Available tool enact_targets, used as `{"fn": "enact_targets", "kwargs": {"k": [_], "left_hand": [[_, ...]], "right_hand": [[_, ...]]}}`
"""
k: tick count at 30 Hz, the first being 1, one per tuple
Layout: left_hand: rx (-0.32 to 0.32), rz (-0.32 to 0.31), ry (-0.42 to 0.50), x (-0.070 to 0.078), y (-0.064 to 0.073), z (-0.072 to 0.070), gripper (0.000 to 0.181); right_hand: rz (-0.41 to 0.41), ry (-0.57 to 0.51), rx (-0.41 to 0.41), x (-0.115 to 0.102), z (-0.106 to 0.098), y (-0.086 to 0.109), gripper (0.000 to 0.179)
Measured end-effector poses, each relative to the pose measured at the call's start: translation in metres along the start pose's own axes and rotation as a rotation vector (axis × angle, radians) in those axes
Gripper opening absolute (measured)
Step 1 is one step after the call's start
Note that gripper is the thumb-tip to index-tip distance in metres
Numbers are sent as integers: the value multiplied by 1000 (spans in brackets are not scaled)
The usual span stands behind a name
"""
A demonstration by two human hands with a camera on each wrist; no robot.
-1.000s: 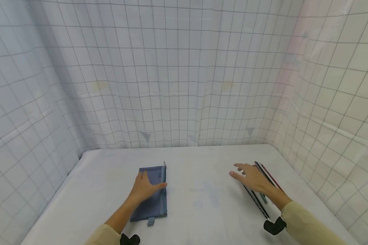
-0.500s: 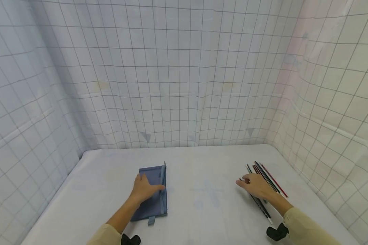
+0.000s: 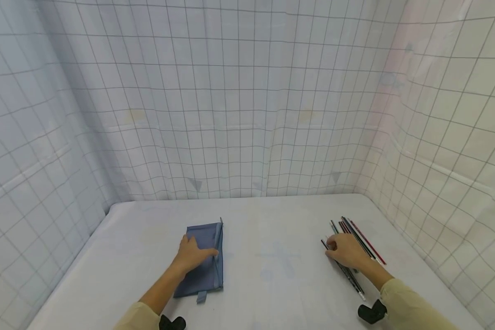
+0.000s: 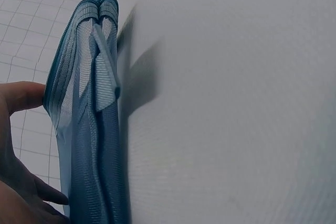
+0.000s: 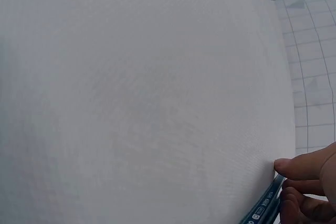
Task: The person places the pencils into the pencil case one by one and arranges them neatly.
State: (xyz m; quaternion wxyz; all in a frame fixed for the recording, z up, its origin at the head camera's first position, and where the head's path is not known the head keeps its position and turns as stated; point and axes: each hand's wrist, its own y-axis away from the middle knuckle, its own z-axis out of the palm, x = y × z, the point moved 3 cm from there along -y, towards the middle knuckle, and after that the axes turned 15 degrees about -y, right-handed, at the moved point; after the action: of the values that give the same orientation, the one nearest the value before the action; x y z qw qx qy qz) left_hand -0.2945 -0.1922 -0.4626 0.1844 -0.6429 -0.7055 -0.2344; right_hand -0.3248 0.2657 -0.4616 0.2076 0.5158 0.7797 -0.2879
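A blue zippered pouch (image 3: 197, 283) lies flat on the white tabletop, left of centre. My left hand (image 3: 192, 257) rests on it, fingers spread, with the thumb at the zipper edge. In the left wrist view, the pouch's end (image 4: 100, 156) shows layered edges and a short fabric tab (image 4: 106, 82), and the thumb touches the raised upper edge. Over on the right, my right hand (image 3: 348, 252) pinches dark pencils (image 5: 262, 211) with white lettering between thumb and curled fingers. One tip pokes out left of the hand; the middle of these pencils is hidden under it.
Beside and beyond the right hand lie several more pencils, among them a red pencil (image 3: 369, 243). A white gridded curtain (image 3: 247, 114) encloses the table (image 3: 272, 275) at the back and both sides. Black straps with mounts (image 3: 372, 312) sit at the wrists.
My right hand has lowered onto the pencils, and its spread fingers have closed around some of them. The left thumb has drawn inward over the zipper edge, and the pouch edge is slightly puckered.
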Motion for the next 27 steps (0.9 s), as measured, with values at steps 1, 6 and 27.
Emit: {"fn": "enact_targets", "kwargs": {"k": [1, 6, 27], "left_hand": [[-1, 2, -2, 0, 0, 0, 108], [-4, 9, -4, -1, 0, 1, 108], [-10, 3, 7, -2, 0, -1, 107]], "right_hand": [[9, 7, -2, 1, 1, -1, 22], [41, 69, 8, 0, 5, -4, 18], [285, -185, 11, -6, -7, -24, 22]]}}
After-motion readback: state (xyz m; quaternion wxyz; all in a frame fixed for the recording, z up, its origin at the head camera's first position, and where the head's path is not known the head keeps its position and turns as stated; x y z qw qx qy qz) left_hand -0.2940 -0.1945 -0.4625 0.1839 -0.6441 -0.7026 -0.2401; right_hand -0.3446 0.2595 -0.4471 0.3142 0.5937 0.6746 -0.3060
